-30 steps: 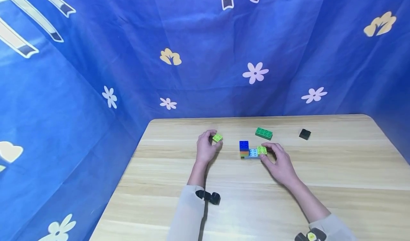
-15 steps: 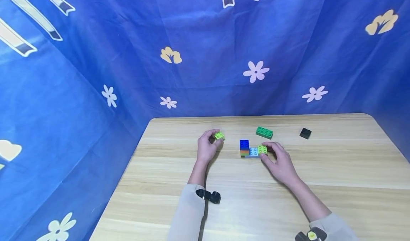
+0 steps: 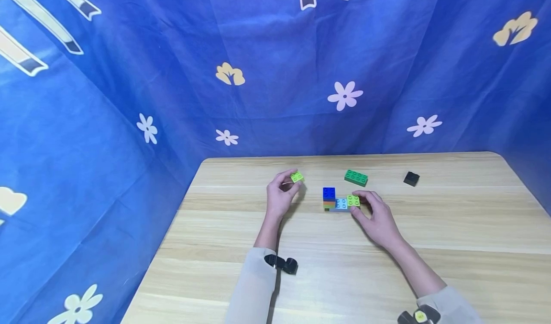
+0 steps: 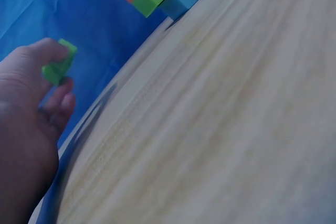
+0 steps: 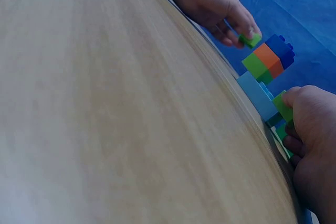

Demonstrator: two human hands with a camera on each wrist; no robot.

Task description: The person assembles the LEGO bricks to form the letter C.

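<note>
Brick build on lt. wood table w/ blue flower-print cloth behind.

Free gap between left hand and blue-topped stack, dark-green brick obstructing farther right

The left hand pinches between thumb and curved fingers, the left forearm reaching almost straight forward. The right hand (the right forearm slants inward behind it) also pinches, thumb on the near side.
</note>
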